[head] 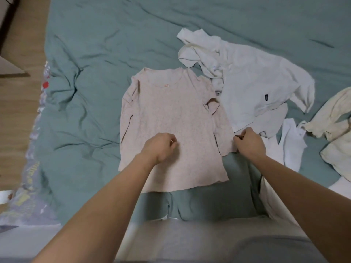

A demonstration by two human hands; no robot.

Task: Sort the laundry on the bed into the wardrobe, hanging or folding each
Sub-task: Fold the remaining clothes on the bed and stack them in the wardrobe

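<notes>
Hands of a person reach forward over a bed covered in a wrinkled teal sheet (91, 54), seen from a head-worn camera looking down. A small pale pink long-sleeved top (171, 118) lies spread flat on the sheet at the centre of the view, front up, neckline away from the person, with a tiny bow at the collar.

The left hand (160, 147) rests on the lower middle of the top, fingers curled under; whether it pinches the fabric or merely presses on it cannot be told. The right hand (249, 142) is at the top's right edge, fingers closed in a pinch on the end of the right sleeve, which lies alongside the body of the garment.

Just beside the pink top, to the right and touching its shoulder, a white long-sleeved shirt (256, 86) with a small dark label lies crumpled. Nearer the right hand is a white vest (290, 145), and at the right edge of the view a cream garment (334, 118) sits bunched up. The wardrobe is not in view.

The step in hand appears to be folding the pink top, beginning with the right sleeve. The next move would likely call for carrying that sleeve across the chest while the left hand steadies the body, then folding the other side to match. The remaining pieces look not yet sorted.
</notes>
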